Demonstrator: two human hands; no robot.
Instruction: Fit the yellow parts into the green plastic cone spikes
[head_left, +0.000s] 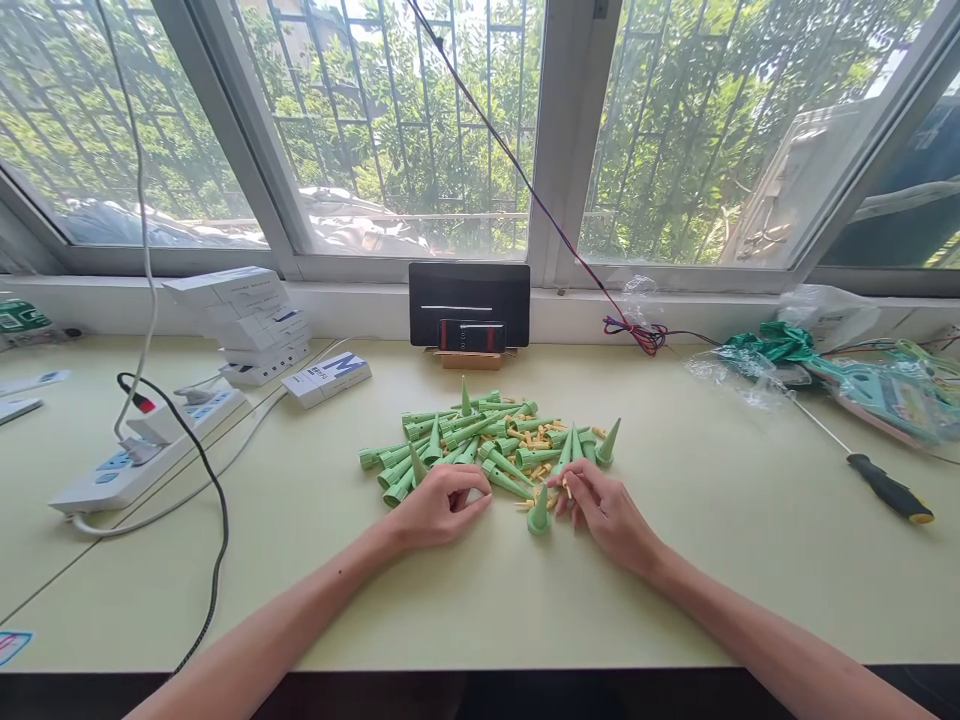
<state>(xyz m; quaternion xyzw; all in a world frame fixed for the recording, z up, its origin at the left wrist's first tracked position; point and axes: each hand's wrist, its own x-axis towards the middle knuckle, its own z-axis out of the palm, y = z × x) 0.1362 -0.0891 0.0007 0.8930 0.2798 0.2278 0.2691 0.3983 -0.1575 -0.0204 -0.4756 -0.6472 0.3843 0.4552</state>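
Observation:
A pile of green plastic watering spikes (465, 440) lies in the middle of the table, with small yellow pegs (536, 437) scattered among them. My left hand (439, 505) rests at the pile's front left edge. Its fingers are curled round a small whitish thing that is mostly hidden. To the right, my right hand (600, 505) pinches a small yellow peg (567, 489) between thumb and fingers. Just left of those fingertips, one green spike (538, 512) stands point up on the table, apart from the pile.
A black tablet (469, 290) and a phone (471, 337) lean on a stand behind the pile. White boxes (262, 325) and a power strip (150, 450) with cables are at left. A screwdriver (889, 488) and plastic bags (877, 385) lie at right.

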